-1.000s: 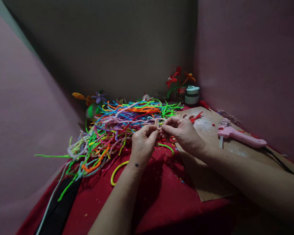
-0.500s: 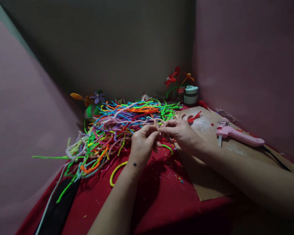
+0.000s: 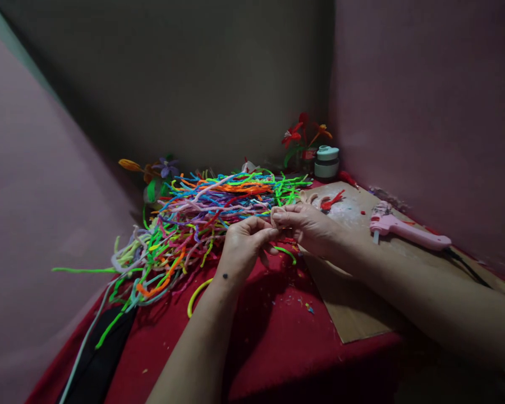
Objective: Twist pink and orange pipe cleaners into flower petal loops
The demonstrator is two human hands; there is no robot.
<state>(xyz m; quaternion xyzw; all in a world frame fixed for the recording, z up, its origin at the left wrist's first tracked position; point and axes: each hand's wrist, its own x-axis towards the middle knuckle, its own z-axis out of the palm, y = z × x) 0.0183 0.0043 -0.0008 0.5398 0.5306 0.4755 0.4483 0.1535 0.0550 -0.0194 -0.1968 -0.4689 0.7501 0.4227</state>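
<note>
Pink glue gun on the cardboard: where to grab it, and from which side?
Probably mid-handle, from above. The pink glue gun lies flat, its long handle running right, away from the messy head and the pale stick jutting toward the camera. The right forearm crosses the near side. Keep clear of the cord at the handle's end.

Small fuzzy stem loop (image 3: pixel 273 215), mid-scene: pale beige-pink. Tangled heap of fuzzy craft stems (image 3: pixel 219 205), left: mixed neon green, blue, orange, pink, purple, yellow, red. Draped cloth (image 3: pixel 185 359): deep red. Flat cardboard sheet (image 3: pixel 353 317), right: tan, whitish smears. Plastic glue gun (image 3: pixel 412 231), far right: pink. Squat lidded container (image 3: pixel 326 171), far: pale mint, dark mid-band. Fuzzy flowers (image 3: pixel 292 136), far right: red, orange. Backdrop wall (image 3: pixel 185 73): dark grey.
</note>
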